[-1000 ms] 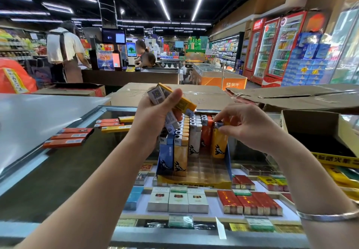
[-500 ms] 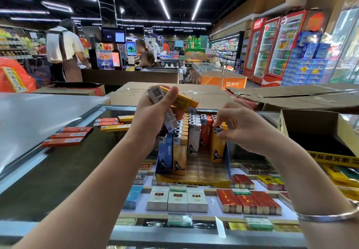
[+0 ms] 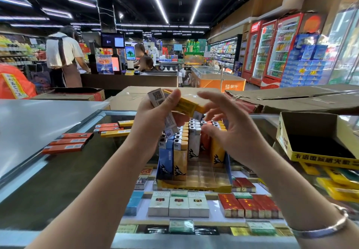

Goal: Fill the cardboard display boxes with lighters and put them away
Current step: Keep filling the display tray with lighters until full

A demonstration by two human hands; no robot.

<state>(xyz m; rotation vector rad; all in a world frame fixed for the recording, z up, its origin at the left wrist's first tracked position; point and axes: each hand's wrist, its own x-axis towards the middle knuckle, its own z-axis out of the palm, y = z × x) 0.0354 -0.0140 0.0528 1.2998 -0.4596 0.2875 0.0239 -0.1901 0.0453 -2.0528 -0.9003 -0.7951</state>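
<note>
The blue-and-yellow cardboard display box (image 3: 194,185) stands mostly filled (front slots bare); left hand (image 3: 155,118) grips several spare yellow and white lighters (image 3: 182,103), right hand (image 3: 229,130) spread empty.

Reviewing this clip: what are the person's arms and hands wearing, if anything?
Both forearms are bare to the bottom edge of the picture, with no sleeves showing. The left hand has no glove, ring or watch visible. The right hand is likewise ungloved, and a plain, smooth silver metal bangle circles that wrist.
</note>
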